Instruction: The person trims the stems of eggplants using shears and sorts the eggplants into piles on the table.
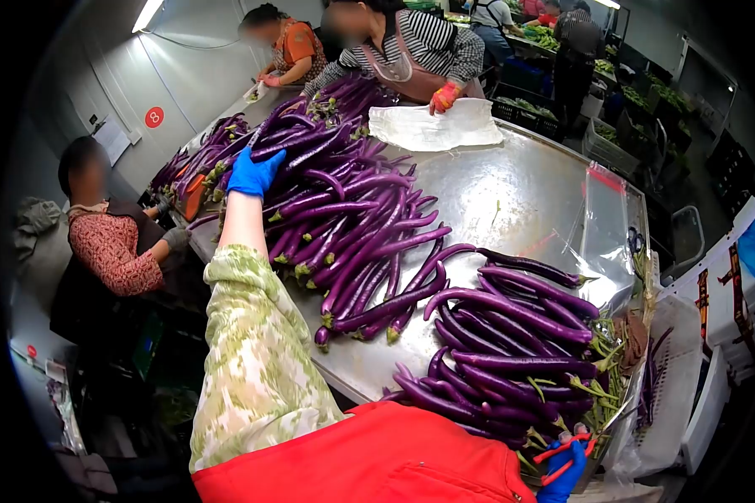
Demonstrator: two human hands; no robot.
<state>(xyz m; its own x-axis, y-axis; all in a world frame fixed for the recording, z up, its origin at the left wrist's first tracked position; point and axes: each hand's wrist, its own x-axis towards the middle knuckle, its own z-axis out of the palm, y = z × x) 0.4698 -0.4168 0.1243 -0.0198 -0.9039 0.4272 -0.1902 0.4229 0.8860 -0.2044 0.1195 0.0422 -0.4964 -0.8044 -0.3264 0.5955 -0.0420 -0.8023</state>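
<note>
My left hand (256, 173), in a blue glove, reaches far out to the big pile of long purple eggplants (369, 210). Its fingers close around an eggplant (298, 148) at the near-left side of that pile, though the fingertips are partly hidden. Down at the lower right, my right hand (567, 471), also blue-gloved, holds red-handled scissors (554, 457); their blades are hard to make out. Beside it a second batch of eggplants (520, 331) lies roughly aligned, stem ends toward the right. Cut green stems (608, 386) are heaped at those ends.
Everything lies on a metal table (478, 201). A clear plastic bag (600, 226) rests near its right edge, and a white sheet (436, 126) at the far side under a co-worker's red-gloved hand (445, 97). Another co-worker (113, 235) sits left; white crates (667, 377) stand right.
</note>
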